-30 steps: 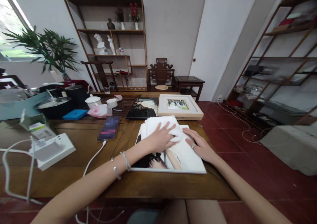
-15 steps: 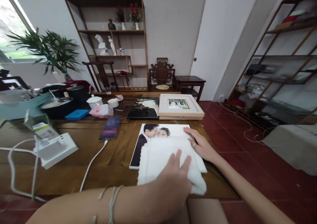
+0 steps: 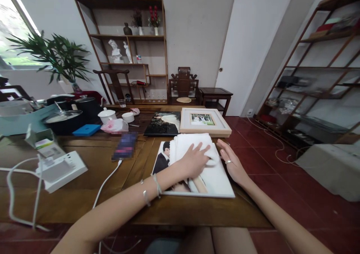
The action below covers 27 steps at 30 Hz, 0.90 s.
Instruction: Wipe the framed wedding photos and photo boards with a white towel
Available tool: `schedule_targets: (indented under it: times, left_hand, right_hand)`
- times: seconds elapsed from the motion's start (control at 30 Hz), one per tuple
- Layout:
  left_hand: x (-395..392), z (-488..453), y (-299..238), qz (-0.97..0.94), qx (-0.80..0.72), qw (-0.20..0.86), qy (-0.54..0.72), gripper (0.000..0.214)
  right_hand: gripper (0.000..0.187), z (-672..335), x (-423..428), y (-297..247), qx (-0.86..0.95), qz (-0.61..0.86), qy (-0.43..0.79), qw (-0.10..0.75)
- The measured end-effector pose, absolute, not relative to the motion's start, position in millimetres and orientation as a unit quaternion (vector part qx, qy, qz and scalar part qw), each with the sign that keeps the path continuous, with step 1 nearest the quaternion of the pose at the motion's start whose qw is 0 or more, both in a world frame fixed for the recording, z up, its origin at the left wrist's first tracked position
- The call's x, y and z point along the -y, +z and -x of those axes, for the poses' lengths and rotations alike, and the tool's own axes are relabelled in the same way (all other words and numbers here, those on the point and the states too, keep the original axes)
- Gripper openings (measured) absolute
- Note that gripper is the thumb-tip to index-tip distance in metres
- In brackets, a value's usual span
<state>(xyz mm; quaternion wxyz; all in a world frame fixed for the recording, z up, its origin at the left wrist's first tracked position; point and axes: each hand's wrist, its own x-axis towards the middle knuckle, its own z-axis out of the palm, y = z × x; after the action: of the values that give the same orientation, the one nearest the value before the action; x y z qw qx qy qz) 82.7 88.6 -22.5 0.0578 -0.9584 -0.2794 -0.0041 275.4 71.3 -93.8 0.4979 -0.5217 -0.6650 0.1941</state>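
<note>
My left hand point(image 3: 197, 161) lies with fingers spread on top of a folded white towel point(image 3: 191, 143), pressing it onto a photo panel. The panel point(image 3: 219, 186) lies flat on the table and has a white edge. It shows a person in a dark suit at its left; the towel and my left arm cover much of the picture. Along the panel's right edge rests my right hand point(image 3: 232, 164), its fingers stretched out and a ring on one of them. Nothing is held in the right hand.
Behind the panel lie a dark photo panel point(image 3: 161, 123) and a pale wooden picture frame point(image 3: 205, 131). Left on the wooden table point(image 3: 135, 179) are a phone point(image 3: 125, 146) with a white cable, a white box point(image 3: 67, 169), a blue box point(image 3: 86, 130) and a lidded pot point(image 3: 63, 119).
My left hand and the towel have moved away from me, up the panel, baring its lower part. My right hand has shifted slightly outward to the panel's right edge.
</note>
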Motion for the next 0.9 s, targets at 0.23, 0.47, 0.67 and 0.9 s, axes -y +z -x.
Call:
schedule_targets:
  times: [0.23,0.47,0.67,0.9]
  left_hand:
    - [-95.1,-99.5,-27.7,0.965,0.244,0.084,-0.039,0.031]
    - [-4.4,-90.0,-25.1,0.976,0.195,0.095,-0.001,0.025]
    - [37.2,-47.3,-19.5,0.983,0.172,0.042,0.045,0.025]
    - [-9.1,1.4,10.2,0.951,0.288,-0.079,0.080,0.030]
  right_hand:
    - [0.050,-278.5,-74.9,-99.1,0.633,0.528,0.227,0.518]
    - [0.050,-279.0,-76.5,-98.7,0.615,0.549,0.235,0.515]
    - [0.046,-275.5,-70.7,-94.3,0.662,0.539,0.208,0.478]
    - [0.046,-265.6,-59.7,-83.2,0.741,0.516,0.176,0.392]
